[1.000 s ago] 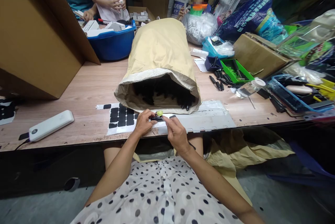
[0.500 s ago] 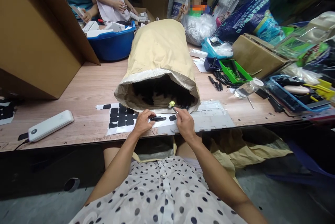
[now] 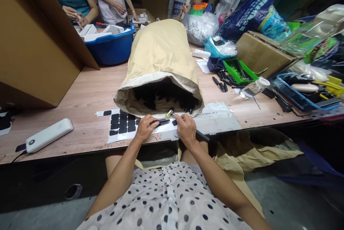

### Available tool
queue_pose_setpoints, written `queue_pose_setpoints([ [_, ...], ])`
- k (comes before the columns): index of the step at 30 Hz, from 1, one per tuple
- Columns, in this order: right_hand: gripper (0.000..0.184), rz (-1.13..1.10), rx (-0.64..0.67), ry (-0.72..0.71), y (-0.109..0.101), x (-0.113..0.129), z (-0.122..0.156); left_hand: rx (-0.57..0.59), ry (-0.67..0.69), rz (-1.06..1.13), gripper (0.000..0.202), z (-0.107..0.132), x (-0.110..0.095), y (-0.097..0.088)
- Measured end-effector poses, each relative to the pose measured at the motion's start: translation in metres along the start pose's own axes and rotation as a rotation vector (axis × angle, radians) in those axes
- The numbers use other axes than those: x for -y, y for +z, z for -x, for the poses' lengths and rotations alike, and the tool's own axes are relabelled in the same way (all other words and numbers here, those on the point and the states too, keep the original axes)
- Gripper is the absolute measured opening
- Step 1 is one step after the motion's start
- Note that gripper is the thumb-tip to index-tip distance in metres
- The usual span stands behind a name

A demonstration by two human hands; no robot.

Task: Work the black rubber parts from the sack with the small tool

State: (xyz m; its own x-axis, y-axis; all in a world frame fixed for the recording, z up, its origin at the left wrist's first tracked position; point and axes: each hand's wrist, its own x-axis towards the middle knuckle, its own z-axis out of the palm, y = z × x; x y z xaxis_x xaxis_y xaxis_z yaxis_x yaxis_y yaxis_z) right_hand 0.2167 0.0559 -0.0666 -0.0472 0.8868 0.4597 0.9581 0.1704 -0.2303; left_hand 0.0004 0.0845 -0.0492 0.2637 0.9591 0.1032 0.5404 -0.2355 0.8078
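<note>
My left hand (image 3: 145,128) is closed around the near end of a slim black pen-like piece (image 3: 163,120), which points right, low over the table edge. My right hand (image 3: 186,128) grips a small hammer (image 3: 202,136) by its black handle. The hammer's head, with a yellowish face, sits just beyond the piece's tip; whether they touch I cannot tell. Below lies a white sheet (image 3: 114,137) with rows of black rounded patches. Behind both hands gapes the mouth of a large tan sack (image 3: 163,50), with many black pieces inside.
To the left lie a white power bank (image 3: 49,135) and a tall cardboard box (image 3: 34,50). A blue basin (image 3: 111,48) of white boxes stands behind. On the right are a green tray (image 3: 239,70), a clear bottle (image 3: 254,88) and several black pieces. Co-workers handle items across the table.
My right hand has turned the hammer, bringing its head down and left toward the black piece's tip; its handle now shows. The view has shifted slightly.
</note>
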Motion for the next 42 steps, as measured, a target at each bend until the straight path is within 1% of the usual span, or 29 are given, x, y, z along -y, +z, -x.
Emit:
queue_pose_setpoints([
  [4, 0.039, 0.023, -0.009, -0.005, 0.001, 0.002, 0.002, -0.006, -0.004, -0.063, 0.033, 0.0, -0.003, -0.002],
  [7, 0.038, 0.039, -0.028, -0.006, 0.001, 0.003, 0.002, -0.007, -0.004, -0.075, 0.038, 0.0, -0.005, -0.003],
  [11, 0.037, 0.048, -0.055, -0.012, 0.002, 0.004, 0.002, 0.0, -0.016, -0.075, 0.042, 0.001, -0.005, -0.003],
  [15, 0.036, 0.041, -0.033, 0.004, 0.003, 0.004, 0.001, 0.006, -0.034, -0.068, 0.043, -0.001, -0.007, -0.004],
  [19, 0.035, 0.04, -0.014, 0.013, 0.002, 0.004, 0.0, -0.007, -0.014, -0.019, 0.039, 0.003, -0.019, -0.009],
  [21, 0.035, 0.043, -0.011, 0.011, 0.001, 0.004, 0.0, -0.003, 0.018, 0.037, 0.033, 0.014, -0.029, -0.013],
  [22, 0.035, 0.041, -0.006, 0.009, 0.001, 0.003, 0.001, 0.026, 0.027, 0.071, 0.031, 0.022, -0.034, -0.014],
  [24, 0.036, 0.031, 0.007, 0.005, 0.001, 0.003, 0.001, 0.154, 0.02, 0.13, 0.028, 0.043, -0.043, -0.016],
  [26, 0.035, 0.024, 0.011, 0.008, 0.001, 0.003, 0.002, 0.297, -0.011, 0.132, 0.026, 0.066, -0.046, -0.015],
  [27, 0.035, 0.024, 0.008, 0.012, 0.001, 0.003, 0.002, 0.343, -0.034, 0.102, 0.024, 0.077, -0.045, -0.013],
  [28, 0.035, 0.026, 0.003, 0.014, 0.0, 0.003, 0.002, 0.365, -0.06, 0.057, 0.02, 0.086, -0.042, -0.011],
  [29, 0.035, 0.028, -0.004, 0.015, 0.0, 0.004, 0.002, 0.367, -0.089, 0.007, 0.017, 0.094, -0.037, -0.008],
  [31, 0.035, 0.032, -0.02, 0.012, 0.0, 0.005, 0.002, 0.335, -0.138, -0.09, 0.01, 0.107, -0.024, 0.0],
  [34, 0.034, 0.034, -0.039, 0.007, 0.001, 0.006, 0.002, 0.229, -0.163, -0.219, 0.009, 0.117, -0.005, 0.01],
  [36, 0.033, 0.028, -0.044, 0.005, 0.001, 0.006, 0.002, 0.191, -0.151, -0.259, 0.013, 0.118, -0.002, 0.013],
  [37, 0.033, 0.024, -0.045, 0.004, 0.002, 0.005, 0.002, 0.206, -0.14, -0.243, 0.015, 0.117, -0.005, 0.012],
  [38, 0.033, 0.019, -0.046, 0.002, 0.002, 0.005, 0.003, 0.246, -0.126, -0.205, 0.015, 0.113, -0.01, 0.011],
  [40, 0.034, 0.01, -0.05, -0.004, 0.004, 0.003, 0.003, 0.326, -0.092, -0.106, 0.013, 0.098, -0.026, 0.004],
  [41, 0.034, 0.007, -0.054, -0.005, 0.004, 0.003, 0.003, 0.333, -0.072, -0.072, 0.012, 0.086, -0.035, -0.001],
  [42, 0.034, 0.005, -0.059, -0.006, 0.005, 0.002, 0.004, 0.3, -0.051, -0.061, 0.013, 0.072, -0.042, -0.006],
])
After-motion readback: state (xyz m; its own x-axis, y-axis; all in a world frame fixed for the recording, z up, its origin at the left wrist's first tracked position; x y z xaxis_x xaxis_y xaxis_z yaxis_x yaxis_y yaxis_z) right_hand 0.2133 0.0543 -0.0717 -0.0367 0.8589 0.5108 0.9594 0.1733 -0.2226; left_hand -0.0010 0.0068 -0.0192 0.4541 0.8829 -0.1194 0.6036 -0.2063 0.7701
